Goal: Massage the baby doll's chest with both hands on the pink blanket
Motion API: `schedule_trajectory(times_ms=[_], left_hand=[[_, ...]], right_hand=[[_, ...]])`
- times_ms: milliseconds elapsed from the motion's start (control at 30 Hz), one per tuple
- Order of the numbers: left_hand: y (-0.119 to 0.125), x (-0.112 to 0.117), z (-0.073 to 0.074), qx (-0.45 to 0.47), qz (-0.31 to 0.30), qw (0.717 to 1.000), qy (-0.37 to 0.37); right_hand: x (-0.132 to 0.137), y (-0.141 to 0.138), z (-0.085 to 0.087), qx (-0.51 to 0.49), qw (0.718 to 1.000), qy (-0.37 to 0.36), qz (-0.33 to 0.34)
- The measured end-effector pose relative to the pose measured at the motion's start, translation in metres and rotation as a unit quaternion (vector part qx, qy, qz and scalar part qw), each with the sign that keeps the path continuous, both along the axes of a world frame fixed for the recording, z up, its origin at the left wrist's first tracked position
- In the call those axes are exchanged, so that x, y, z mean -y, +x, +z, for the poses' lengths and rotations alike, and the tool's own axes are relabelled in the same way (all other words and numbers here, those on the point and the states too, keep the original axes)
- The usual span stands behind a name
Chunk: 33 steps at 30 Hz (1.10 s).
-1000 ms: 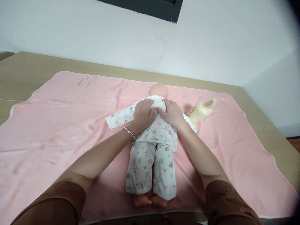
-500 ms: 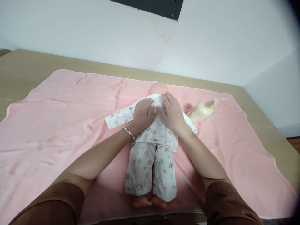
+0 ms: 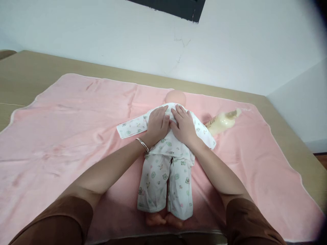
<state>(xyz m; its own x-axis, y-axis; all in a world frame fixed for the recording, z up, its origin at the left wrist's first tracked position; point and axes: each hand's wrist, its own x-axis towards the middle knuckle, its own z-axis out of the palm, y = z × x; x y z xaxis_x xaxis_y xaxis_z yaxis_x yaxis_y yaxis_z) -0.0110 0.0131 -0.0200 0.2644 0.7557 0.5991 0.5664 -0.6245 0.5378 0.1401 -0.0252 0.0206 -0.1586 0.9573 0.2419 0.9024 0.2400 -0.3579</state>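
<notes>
A baby doll [image 3: 167, 146] in white pyjamas with small green and pink prints lies stretched out, its bald head [image 3: 175, 97] at the far end and its bare feet toward me. My left hand [image 3: 157, 125] rests flat on the left side of the doll's upper body, fingers extended. On the right side, my right hand [image 3: 184, 126] lies flat too, its fingers slightly spread. The two thumbs nearly meet in the middle. Neither hand grasps anything. A bangle circles my left wrist.
Under the doll is a pink blanket [image 3: 71, 136] with a pale edge, spread over a wooden table [image 3: 107, 69]. A cream-coloured pump bottle [image 3: 222, 122] lies on its side by the doll's right-hand sleeve. Behind the table stands a white wall [image 3: 143, 44].
My right hand has shifted slightly down and outward on the doll's upper body, and its blur is gone. My left hand stays on the doll. The view has moved a little.
</notes>
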Motion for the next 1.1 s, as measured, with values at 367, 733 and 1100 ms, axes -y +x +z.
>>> schedule_trajectory(times_ms=[367,733,1100], left_hand=[[0.0,0.001,0.001,-0.006,-0.011,1.0,0.009],[0.001,0.005,0.007,-0.032,-0.013,0.999,0.042],[0.013,0.1,0.059,-0.337,-0.054,0.94,0.028]], right_hand=[[-0.001,-0.003,-0.007,0.002,1.0,0.018,0.004],[0.0,-0.005,-0.006,0.033,0.999,0.015,-0.002],[-0.006,0.037,0.037,-0.142,0.99,0.014,-0.003]])
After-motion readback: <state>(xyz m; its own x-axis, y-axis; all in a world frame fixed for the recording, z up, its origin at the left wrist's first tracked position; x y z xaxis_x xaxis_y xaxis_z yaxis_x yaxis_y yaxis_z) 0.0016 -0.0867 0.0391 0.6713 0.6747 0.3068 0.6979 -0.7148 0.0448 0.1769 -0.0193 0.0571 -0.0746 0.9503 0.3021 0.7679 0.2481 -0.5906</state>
